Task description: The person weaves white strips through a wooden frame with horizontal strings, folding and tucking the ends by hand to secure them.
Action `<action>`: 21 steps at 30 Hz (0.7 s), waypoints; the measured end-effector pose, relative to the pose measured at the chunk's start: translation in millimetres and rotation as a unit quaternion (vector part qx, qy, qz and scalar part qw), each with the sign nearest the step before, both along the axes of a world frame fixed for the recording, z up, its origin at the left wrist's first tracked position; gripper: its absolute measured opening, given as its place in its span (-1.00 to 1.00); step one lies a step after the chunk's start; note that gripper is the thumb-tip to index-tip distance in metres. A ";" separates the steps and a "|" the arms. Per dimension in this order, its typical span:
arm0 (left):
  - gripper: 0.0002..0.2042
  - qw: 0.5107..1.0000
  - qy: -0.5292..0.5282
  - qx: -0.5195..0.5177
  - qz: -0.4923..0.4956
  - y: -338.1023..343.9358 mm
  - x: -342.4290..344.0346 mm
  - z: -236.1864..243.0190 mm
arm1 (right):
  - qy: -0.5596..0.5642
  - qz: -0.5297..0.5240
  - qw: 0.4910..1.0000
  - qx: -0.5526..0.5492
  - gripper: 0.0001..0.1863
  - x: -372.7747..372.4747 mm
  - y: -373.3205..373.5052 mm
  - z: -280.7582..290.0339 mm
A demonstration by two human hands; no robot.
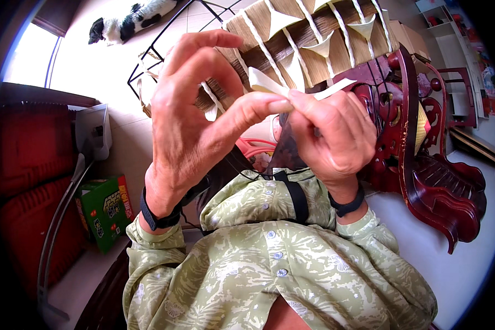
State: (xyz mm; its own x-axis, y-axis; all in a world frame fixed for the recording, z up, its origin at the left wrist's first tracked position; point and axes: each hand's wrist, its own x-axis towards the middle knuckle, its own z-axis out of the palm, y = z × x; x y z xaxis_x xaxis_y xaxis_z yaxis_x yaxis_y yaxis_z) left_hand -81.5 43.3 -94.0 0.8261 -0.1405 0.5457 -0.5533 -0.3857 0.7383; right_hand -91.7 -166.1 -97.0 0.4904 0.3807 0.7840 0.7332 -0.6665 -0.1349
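Note:
My left hand [192,132] has its fingers curved and apart, its thumb tip against a cream paper strip [334,88]. My right hand [335,132] pinches that strip beside the left thumb. Just beyond my hands is a wood-patterned panel [353,48] on a black wire frame [148,55], crossed by white twisted cords [308,16] with flared paper pieces [283,19] along them.
A black-and-white dog [121,25] lies on the pale floor at top left. Red padded items [33,148], a green box [99,214] and a grey metal stand [91,129] are left. Carved dark-red wooden furniture [434,203] and white shelving [448,38] are right.

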 end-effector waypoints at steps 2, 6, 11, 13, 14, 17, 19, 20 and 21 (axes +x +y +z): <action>-0.77 0.998 -0.015 0.061 0.002 -0.9 -0.5 0.5 | -0.043 0.012 0.999 0.006 -0.74 2.9 4.1 -7.7; -0.79 0.998 0.024 0.040 0.038 -11.9 -0.7 2.2 | -0.022 0.006 1.000 -0.006 -0.77 0.4 8.7 -10.1; -0.82 0.999 0.029 0.035 0.027 -8.5 -1.3 -0.2 | 0.238 0.056 0.954 0.172 -0.79 -11.6 6.5 3.1; -0.84 0.998 0.037 0.036 0.019 -6.8 -4.7 0.4 | 0.388 0.012 0.875 0.289 -0.81 -20.7 4.9 23.5; -0.85 0.998 0.049 0.037 0.012 -5.1 -6.6 1.7 | 0.431 0.012 0.870 0.240 -0.76 -17.2 8.8 38.9; -0.87 0.996 0.077 0.034 -0.012 -2.5 -6.8 4.1 | 0.430 -0.015 0.894 0.129 -0.74 -15.2 15.0 36.4; -0.86 0.996 0.087 0.029 -0.011 -0.4 -8.7 5.0 | 0.304 -0.042 0.948 0.085 -0.63 -16.9 17.7 27.7; -0.86 0.996 0.088 0.026 -0.011 0.5 -8.9 5.6 | 0.244 -0.061 0.966 0.052 -0.59 -17.7 17.8 27.1; -0.86 0.996 0.085 0.025 -0.010 1.0 -9.3 6.4 | 0.192 -0.066 0.979 0.026 -0.59 -16.9 15.5 21.6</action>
State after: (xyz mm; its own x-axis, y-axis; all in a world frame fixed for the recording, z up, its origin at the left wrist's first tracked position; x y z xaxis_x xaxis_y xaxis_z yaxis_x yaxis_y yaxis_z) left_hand -90.8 44.3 -87.6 0.9029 -0.1809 0.3898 -0.4294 -0.4148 0.8022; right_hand -108.6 -150.6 -75.4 0.7947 0.2583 0.5494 0.5294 -0.7377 -0.4190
